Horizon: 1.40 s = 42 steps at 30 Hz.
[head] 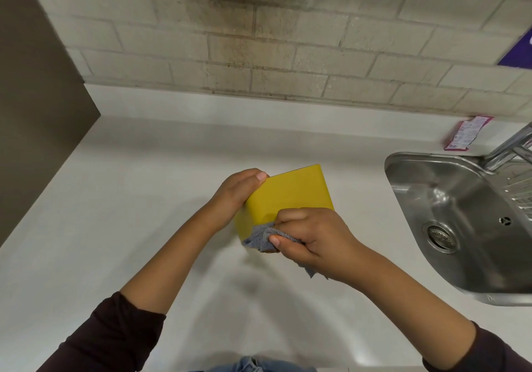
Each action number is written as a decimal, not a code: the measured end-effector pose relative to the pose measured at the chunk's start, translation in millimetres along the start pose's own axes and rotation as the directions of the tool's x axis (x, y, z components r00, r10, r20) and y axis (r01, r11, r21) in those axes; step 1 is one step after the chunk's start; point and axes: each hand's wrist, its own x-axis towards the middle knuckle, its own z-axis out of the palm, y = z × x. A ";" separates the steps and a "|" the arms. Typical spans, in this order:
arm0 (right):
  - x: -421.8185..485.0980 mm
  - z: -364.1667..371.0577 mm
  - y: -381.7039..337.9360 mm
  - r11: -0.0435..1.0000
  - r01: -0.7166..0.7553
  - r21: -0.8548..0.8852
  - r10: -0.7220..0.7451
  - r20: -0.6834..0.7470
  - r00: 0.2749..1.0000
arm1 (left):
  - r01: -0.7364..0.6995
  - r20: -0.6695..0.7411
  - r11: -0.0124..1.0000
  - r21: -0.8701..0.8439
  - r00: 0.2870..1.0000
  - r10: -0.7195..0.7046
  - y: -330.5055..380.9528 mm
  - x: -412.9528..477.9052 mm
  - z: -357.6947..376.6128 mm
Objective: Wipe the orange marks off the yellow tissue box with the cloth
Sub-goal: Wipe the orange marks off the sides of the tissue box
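On a white countertop (115, 199), the left hand (239, 191) grips the left side of a yellow tissue box (288, 196), tilted near the counter's middle. The right hand (313, 239) is closed around a bunched grey cloth (259, 237), pressing it against the box's near lower corner. Any orange marks seem hidden beneath the cloth. Further right sits a steel sink (460, 213).
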 end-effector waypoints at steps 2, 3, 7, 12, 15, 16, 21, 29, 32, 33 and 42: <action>-3.6 0.7 -0.9 1.000 0.003 -0.004 -0.003 -0.008 1.000 | 0.001 0.001 1.000 0.002 1.000 -0.001 -1.2 0.2 0.2; -5.1 0.8 -1.2 1.000 0.004 -0.003 -0.004 -0.014 1.000 | 0.001 0.004 1.000 0.002 1.000 -0.001 -2.1 0.5 0.2; -13.6 1.8 -0.3 1.000 -0.015 0.026 0.016 -0.024 1.000 | 0.004 0.003 1.000 -0.005 1.000 -0.004 -4.6 1.4 -0.5; -26.5 7.4 2.5 0.999 -0.034 0.031 0.035 -0.029 0.999 | -0.001 -0.001 1.000 -0.004 1.000 0.001 -5.4 0.2 2.7; -41.2 15.4 10.2 0.995 -0.025 -0.094 0.031 0.064 0.997 | 0.023 -0.034 1.000 -0.004 0.999 -0.023 -3.8 2.0 2.0; -49.3 18.8 14.3 0.994 -0.059 -0.096 0.068 0.097 0.993 | 0.027 -0.035 1.000 -0.004 0.999 -0.027 -3.7 1.7 1.9; -82.1 12.7 19.1 0.604 -0.446 0.661 0.584 0.013 0.812 | -0.026 0.006 1.000 -0.013 1.000 0.026 -6.6 -3.0 3.0; -71.3 -6.6 27.5 0.200 -0.084 0.976 0.893 -0.147 0.425 | -0.041 0.015 0.999 -0.032 0.999 0.041 -5.6 -1.9 3.1; -57.3 -10.5 25.9 0.253 -0.004 0.968 0.874 -0.227 0.429 | -0.047 0.016 0.999 -0.026 0.999 0.047 -5.8 -2.2 4.4; -51.6 -11.6 25.2 0.264 0.005 0.965 0.875 -0.242 0.419 | -0.045 0.014 0.999 -0.027 0.999 0.046 -6.9 -2.9 4.1; -20.1 -18.1 17.2 0.650 -0.223 0.726 0.738 -0.535 0.412 | -0.019 0.011 1.000 -0.010 1.000 0.019 -7.8 -3.8 4.6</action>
